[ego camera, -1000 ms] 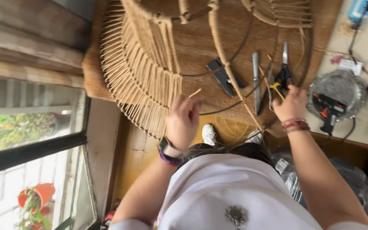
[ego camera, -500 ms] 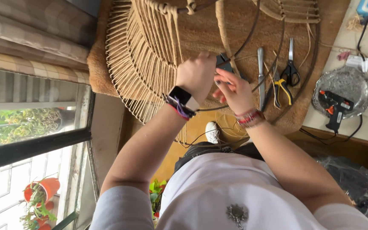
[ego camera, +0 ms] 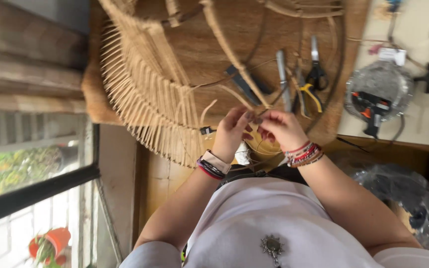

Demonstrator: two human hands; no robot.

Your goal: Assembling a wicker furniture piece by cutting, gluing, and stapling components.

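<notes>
far left, outside the window, an orange flower pot (ego camera: 55,239) holds a green plant, low in the frame. next comes the big wicker frame (ego camera: 147,101) lying on the brown mat (ego camera: 214,44), its pale cane ribs fanning out over the mat's edge toward me. my left hand (ego camera: 234,131) hovers just past those ribs, fingers curled and pinched narrow on a thin strand of cane (ego camera: 207,110) that curves up from my fingertips; a dark watch and bands sit on that wrist. my right hand (ego camera: 283,128) is right beside it, fingertips meeting the left's, also pinched tight, though i cannot tell whether it grips the same strand or a fine wire running below. so the strand is between my two hands, just over the near edge of the mat. behind my hands on the mat lie a dark flat tool (ego camera: 242,84), a grey metal rod (ego camera: 283,79), yellow-handled pliers (ego camera: 309,94) and black-handled scissors (ego camera: 316,67), all close together. further right, on the pale table (ego camera: 423,119), a round foil tray (ego camera: 381,87) holds a black and orange glue gun (ego camera: 371,106). lowest right, a clear plastic bag (ego camera: 403,193) holds something dark that i cannot make out
</notes>
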